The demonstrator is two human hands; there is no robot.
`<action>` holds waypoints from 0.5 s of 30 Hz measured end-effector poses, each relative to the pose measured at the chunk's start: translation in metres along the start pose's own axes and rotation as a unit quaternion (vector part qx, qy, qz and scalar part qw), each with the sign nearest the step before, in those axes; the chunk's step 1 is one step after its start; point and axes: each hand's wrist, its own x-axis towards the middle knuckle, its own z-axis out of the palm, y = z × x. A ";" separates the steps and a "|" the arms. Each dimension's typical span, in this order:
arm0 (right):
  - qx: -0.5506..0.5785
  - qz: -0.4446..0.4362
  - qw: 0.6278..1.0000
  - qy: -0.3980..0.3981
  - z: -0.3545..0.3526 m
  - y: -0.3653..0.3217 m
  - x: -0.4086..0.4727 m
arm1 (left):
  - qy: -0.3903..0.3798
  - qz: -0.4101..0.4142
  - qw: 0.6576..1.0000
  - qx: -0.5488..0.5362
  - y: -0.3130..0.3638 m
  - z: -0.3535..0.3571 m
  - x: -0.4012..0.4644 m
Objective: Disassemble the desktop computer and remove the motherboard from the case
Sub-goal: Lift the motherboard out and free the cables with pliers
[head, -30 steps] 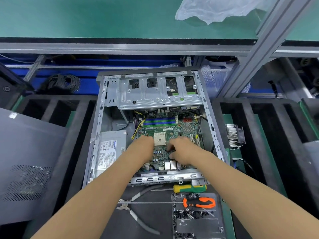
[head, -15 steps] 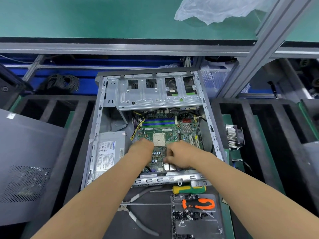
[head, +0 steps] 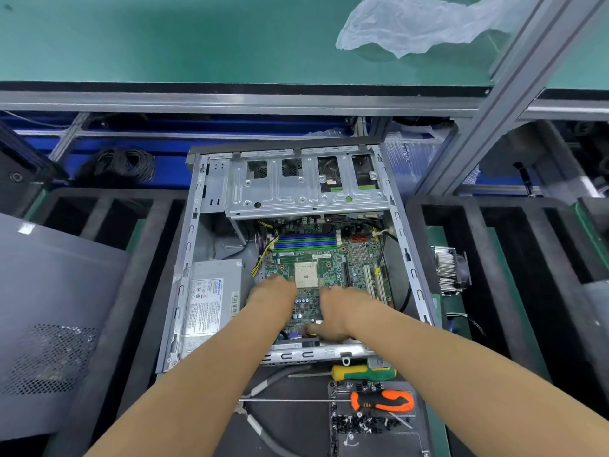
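Both hands are down inside the open case, on the near half of the motherboard. From the head camera, the left hand lies knuckles-up at the board's left edge, fingers bent down out of sight, so I cannot tell whether they hook that edge or only press it. The right hand rests on the board's near right part, its fingers reaching down toward the near edge by the rear ports; whether they grip anything is hidden too.

The board runs lengthwise away from both hands, toward the drive cage that overhangs its far end. That looks like the crux: the board probably has to tilt up at the near edge and slide back toward the person to come free. Just left of the left hand sits the power supply, its yellow wires running to the board's far left corner. Nearer than the hands, outside the case, lie a green screwdriver, an orange one and loose screws.
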 end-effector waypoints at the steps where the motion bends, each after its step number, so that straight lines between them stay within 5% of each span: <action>1: 0.005 0.019 1.000 -0.001 0.001 -0.003 0.002 | 0.002 0.000 1.000 -0.001 0.000 0.000 0.000; 7: 0.032 0.091 0.992 -0.080 0.004 -0.013 0.009 | -0.006 -0.011 1.000 -0.026 0.000 0.001 -0.002; 15: 0.024 0.112 0.993 -0.023 -0.004 -0.006 -0.004 | 0.007 -0.007 0.994 -0.107 0.001 -0.003 -0.024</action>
